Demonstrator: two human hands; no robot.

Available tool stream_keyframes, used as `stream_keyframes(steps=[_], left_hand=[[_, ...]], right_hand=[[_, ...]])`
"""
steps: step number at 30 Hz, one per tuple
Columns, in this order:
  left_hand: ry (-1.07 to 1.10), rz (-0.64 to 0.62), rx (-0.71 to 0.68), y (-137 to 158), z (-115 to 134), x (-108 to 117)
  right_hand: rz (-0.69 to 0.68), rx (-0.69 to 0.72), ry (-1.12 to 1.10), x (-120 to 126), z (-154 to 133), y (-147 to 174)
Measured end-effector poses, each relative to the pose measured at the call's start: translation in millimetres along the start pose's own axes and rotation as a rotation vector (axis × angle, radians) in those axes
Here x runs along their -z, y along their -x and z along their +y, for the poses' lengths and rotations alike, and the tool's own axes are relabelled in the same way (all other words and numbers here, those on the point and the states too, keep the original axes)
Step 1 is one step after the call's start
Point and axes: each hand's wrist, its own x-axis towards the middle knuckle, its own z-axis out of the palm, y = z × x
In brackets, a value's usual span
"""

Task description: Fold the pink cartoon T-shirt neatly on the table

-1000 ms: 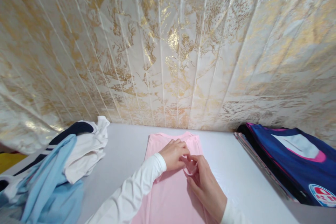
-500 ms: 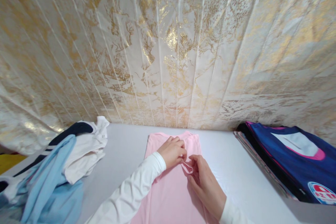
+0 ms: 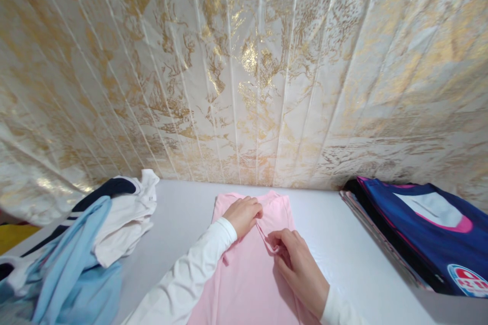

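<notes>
A pink shirt (image 3: 247,289) lies lengthwise before me, its sides folded inward and its neckline at the far end. My left hand (image 3: 241,216) rests on its upper part, the fingers curled together on the cloth; the fingertips are partly hidden. Lower and to the right, my right hand (image 3: 299,266) pinches a loose pink edge between thumb and fingers. That edge runs as a taut slanting line between the two hands. A small corner of pink cloth sticks out below my left wrist.
The shirt lies on a white table (image 3: 183,244). Crumpled light blue clothes (image 3: 72,269), with white and navy pieces, are heaped at the left. On the right stands a stack of folded garments, a navy one (image 3: 415,233) on top. Behind hangs a gold-patterned curtain (image 3: 251,86).
My left hand has shifted slightly left, away from my right hand. The pink edge between them, loosely looped before, is now drawn straighter. My right hand has moved only a little.
</notes>
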Motion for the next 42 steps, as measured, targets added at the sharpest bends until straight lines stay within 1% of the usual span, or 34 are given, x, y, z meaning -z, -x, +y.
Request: stream_keyframes(steps=[9, 13, 17, 19, 21, 23, 24, 26, 28, 30, 32, 35, 38, 42], left_hand=[[-0.042, 0.034, 0.012, 1, 1, 5], [-0.044, 0.058, 0.011, 2, 13, 3], [0.005, 0.070, -0.049, 0, 28, -8], [0.031, 0.055, -0.085, 0, 34, -16], [0.047, 0.041, -0.095, 0, 38, -24], [0.059, 0.035, -0.079, 1, 40, -32], [0.065, 0.033, -0.067, 2, 42, -35], [0.077, 0.026, -0.044, 4, 45, -39], [0.098, -0.004, -0.024, 6, 47, -40], [0.119, -0.054, -0.004, 7, 48, -38], [0.125, -0.096, 0.015, 8, 48, -36], [0.091, -0.117, 0.066, 8, 50, -31], [0.019, -0.119, 0.141, 9, 55, -28], [-0.071, -0.087, 0.202, 8, 57, -18]], right_hand=[[-0.042, 0.027, 0.081, 0, -2, -1], [-0.051, 0.032, 0.090, -1, -2, -1], [-0.047, 0.037, 0.107, 0, -6, -1], [-0.057, 0.041, 0.084, 6, -4, -4], [-0.052, 0.029, 0.000, 17, 4, -11], [0.003, 0.009, -0.078, 32, 18, -22], [0.044, 0.006, -0.079, 38, 27, -28], [0.084, 0.038, -0.016, 47, 46, -41], [0.055, 0.098, 0.067, 48, 60, -51], [-0.002, 0.155, 0.148, 43, 68, -58], [-0.046, 0.193, 0.242, 37, 70, -62], [-0.065, 0.211, 0.375, 31, 69, -64], [-0.064, 0.215, 0.463, 29, 68, -63], [-0.078, 0.214, 0.514, 28, 70, -61]])
